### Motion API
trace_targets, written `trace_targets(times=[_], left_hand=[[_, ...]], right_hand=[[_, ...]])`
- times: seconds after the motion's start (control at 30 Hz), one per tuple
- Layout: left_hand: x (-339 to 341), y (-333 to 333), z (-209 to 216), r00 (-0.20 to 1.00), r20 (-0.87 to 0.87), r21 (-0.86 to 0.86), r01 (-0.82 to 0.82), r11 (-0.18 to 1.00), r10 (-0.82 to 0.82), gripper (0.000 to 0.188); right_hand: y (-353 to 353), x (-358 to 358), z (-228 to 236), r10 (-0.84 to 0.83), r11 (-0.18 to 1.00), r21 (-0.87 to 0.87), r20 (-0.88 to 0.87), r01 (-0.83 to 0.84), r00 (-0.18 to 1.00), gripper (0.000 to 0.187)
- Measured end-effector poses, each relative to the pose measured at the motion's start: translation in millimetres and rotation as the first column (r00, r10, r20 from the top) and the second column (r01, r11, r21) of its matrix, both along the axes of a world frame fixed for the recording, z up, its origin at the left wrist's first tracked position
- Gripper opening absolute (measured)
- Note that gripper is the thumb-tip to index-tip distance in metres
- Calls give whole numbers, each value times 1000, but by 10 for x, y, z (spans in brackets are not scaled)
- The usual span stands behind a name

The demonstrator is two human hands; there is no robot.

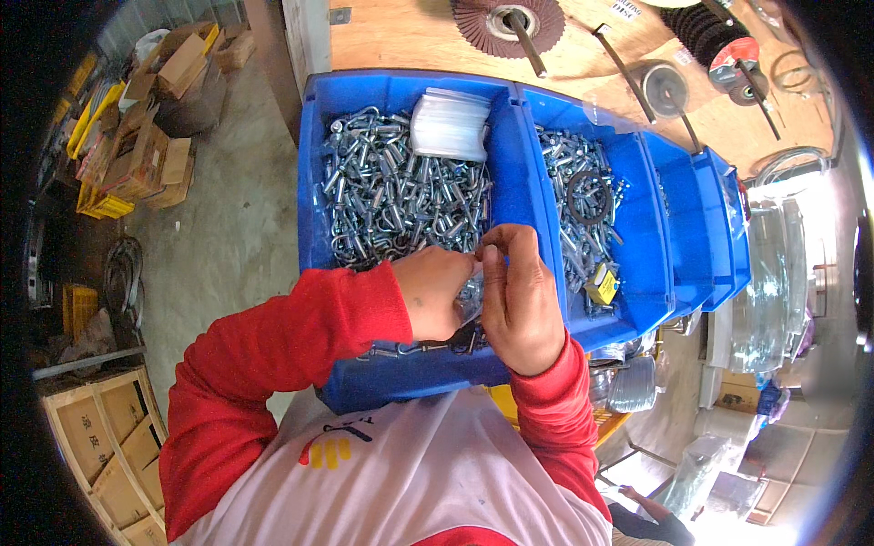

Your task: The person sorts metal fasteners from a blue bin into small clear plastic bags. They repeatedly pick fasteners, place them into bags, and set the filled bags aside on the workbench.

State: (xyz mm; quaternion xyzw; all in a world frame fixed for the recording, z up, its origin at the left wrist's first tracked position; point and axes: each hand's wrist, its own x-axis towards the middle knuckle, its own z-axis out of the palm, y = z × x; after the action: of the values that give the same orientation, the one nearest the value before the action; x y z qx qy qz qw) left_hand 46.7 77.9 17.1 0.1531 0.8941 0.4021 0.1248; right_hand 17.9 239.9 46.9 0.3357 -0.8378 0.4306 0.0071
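Observation:
My left hand and my right hand meet over the near part of a blue bin. Between them is a small clear plastic bag, partly hidden by the fingers. The left fingers are closed around it, and the right thumb and forefinger pinch at its upper edge. What lies inside the bag, if anything, cannot be made out. Loose metal hook bolts fill the bin beneath. On top of them, at the far side, rests a stack of clear plastic bags.
To the right, another blue bin holds metal fasteners, a black ring and a small yellow box. Further bins follow it. Discs hang on a wooden board behind. Cartons and a wooden crate stand left; another person's arm shows lower right.

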Motion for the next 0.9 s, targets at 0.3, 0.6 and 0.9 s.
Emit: trace_targets(times=[0.3, 0.6, 0.9], left_hand=[[25, -26, -48, 998, -53, 93, -28, 995, 33, 43], [-21, -243, 14, 976, -113, -30, 185, 982, -188, 21], [141, -224, 446, 793, -606, 134, 170, 976, -55, 12]], right_hand=[[163, 116, 209, 99, 969, 232, -54, -84, 994, 26], [593, -21, -59, 173, 848, 527, -380, 59, 909, 13], [862, -15, 250, 132, 987, -67, -162, -144, 978, 17]])
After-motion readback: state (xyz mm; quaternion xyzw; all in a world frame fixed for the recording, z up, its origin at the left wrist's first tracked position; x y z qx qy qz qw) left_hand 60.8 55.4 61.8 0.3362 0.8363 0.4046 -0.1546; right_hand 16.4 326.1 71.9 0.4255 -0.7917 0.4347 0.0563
